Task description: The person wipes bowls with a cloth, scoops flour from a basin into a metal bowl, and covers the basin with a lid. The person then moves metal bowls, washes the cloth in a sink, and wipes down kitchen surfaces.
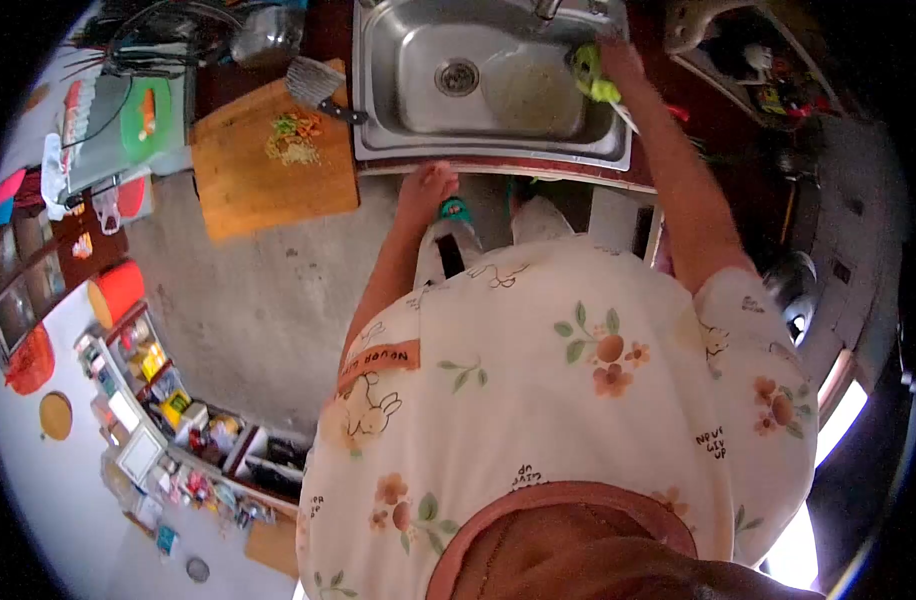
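Produce-handling step, apparently: right hand (623,64) gripping pale-green vegetable (589,72) at sink's (493,152) right edge, left hand's (433,187) grip unclear near its front; next calls for steady hold.

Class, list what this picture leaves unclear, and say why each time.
In the head view:
- Right hand: finger placement at the green item is blurred.
- Tap: cut off by the top edge.
- Chopped pieces: too small to identify individually.
- Yellow package: lettering too small to read.
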